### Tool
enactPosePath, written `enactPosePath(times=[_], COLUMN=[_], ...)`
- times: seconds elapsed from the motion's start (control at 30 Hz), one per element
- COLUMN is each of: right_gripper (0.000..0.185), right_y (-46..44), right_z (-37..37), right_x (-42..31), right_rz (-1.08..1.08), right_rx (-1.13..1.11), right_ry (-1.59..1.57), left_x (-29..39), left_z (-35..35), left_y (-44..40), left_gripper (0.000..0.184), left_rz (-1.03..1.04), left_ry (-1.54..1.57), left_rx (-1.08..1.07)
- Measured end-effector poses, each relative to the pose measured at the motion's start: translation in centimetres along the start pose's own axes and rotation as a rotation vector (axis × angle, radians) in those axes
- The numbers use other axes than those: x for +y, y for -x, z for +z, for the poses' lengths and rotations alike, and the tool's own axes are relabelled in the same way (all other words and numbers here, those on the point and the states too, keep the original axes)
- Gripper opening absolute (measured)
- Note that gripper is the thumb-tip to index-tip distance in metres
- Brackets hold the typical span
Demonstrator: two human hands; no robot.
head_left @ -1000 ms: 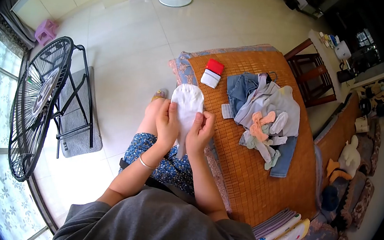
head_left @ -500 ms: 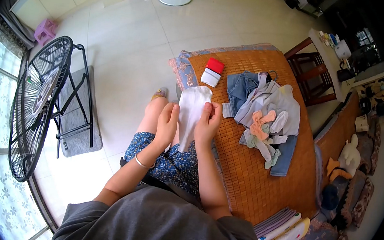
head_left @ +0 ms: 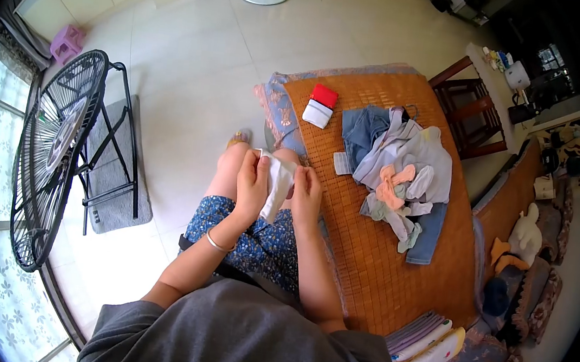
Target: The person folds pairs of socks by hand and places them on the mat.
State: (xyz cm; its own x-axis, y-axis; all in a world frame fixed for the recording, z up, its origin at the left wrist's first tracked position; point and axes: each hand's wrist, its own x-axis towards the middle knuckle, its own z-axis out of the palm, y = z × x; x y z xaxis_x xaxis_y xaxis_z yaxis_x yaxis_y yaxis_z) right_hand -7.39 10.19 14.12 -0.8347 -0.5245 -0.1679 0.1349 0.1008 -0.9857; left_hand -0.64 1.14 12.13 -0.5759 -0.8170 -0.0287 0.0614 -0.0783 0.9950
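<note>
Between my hands, above my lap, is a white sock (head_left: 277,188), hanging down in a narrow folded shape. My left hand (head_left: 253,184) pinches its left edge near the top. On the other side, my right hand (head_left: 307,190) grips the right edge with thumb and fingertips. To the right, on the woven mat (head_left: 357,280), lies a loose heap of laundry: blue jeans (head_left: 428,234), a pale grey garment (head_left: 406,151), a peach-coloured piece (head_left: 394,185) and several small light pieces. Two folded items, one red (head_left: 324,96) and one white (head_left: 317,114), lie beyond my right hand.
A stack of folded cloths (head_left: 424,347) sits at the mat's near right corner. On the left stands a black round-backed folding chair (head_left: 60,150) on a grey rug (head_left: 116,184). A wooden chair (head_left: 470,115) is past the mat; a plush toy (head_left: 528,231) lies at right.
The white sock, spread upright and flat before, is now lower and folded down to a shorter shape. My hands have come slightly lower, and the right one has moved a little nearer me.
</note>
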Motion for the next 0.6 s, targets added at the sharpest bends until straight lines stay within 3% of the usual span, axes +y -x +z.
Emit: enactPosePath(times=[0.07,0.27,0.47,0.6], right_gripper=[0.028,0.023,0.022,0.018], right_y=[-0.5,-0.5,-0.7,-1.3], right_z=[0.5,1.6,-0.5,-0.7], right_x=[1.6,1.2,0.4,-0.3], right_rz=[-0.207,-0.265,-0.244,-0.319], right_rx=[0.145,0.331,0.234,0.093], right_ry=[0.148,0.222,0.149,0.232], left_x=[-0.4,-0.7,-0.9,-0.7], left_z=[0.4,0.7,-1.3,-1.6], left_y=[0.2,0.5,-1.5,-1.8], left_gripper=[0.012,0.009,0.01,0.012], left_rz=[0.106,0.121,-0.019,0.049], left_ry=[-0.086,-0.013,0.086,-0.043], left_rx=[0.072,0.106,0.065,-0.06])
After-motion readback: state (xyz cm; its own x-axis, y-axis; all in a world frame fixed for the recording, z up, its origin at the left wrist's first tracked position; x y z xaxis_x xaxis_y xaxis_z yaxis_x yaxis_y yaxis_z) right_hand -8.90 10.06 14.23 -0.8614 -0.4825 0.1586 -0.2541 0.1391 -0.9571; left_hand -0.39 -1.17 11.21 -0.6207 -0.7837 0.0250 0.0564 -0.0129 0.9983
